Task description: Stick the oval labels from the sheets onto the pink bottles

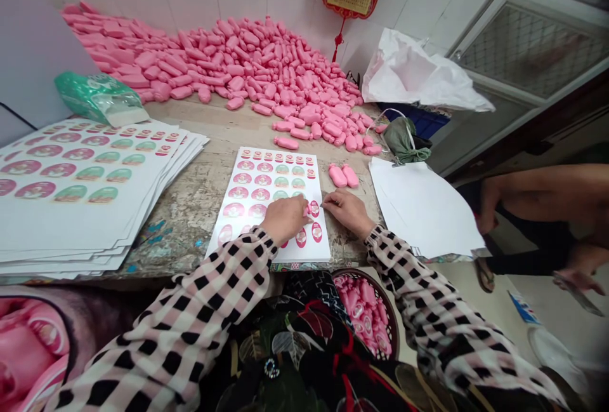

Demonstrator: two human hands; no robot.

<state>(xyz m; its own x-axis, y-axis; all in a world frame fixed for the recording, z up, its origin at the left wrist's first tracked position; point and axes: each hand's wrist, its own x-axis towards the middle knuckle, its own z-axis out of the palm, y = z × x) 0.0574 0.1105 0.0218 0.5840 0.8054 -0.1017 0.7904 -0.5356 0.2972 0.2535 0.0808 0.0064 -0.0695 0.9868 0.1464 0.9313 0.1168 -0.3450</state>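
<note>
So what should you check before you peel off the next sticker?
1. Sticker sheet lies flat on the table: ok.
2. Left hand rests on the sheet: ok.
3. Right hand fingers at the sheet's right edge: ok.
4. Sticker actually lifted: cannot tell.
5. Two pink pieces lie close by: ok.
6. Basket below the table holds pink pieces: ok.

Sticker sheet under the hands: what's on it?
The sticker sheet carries rows of pink and green oval stickers. The left hand covers several; the right hand touches its edge.
</note>
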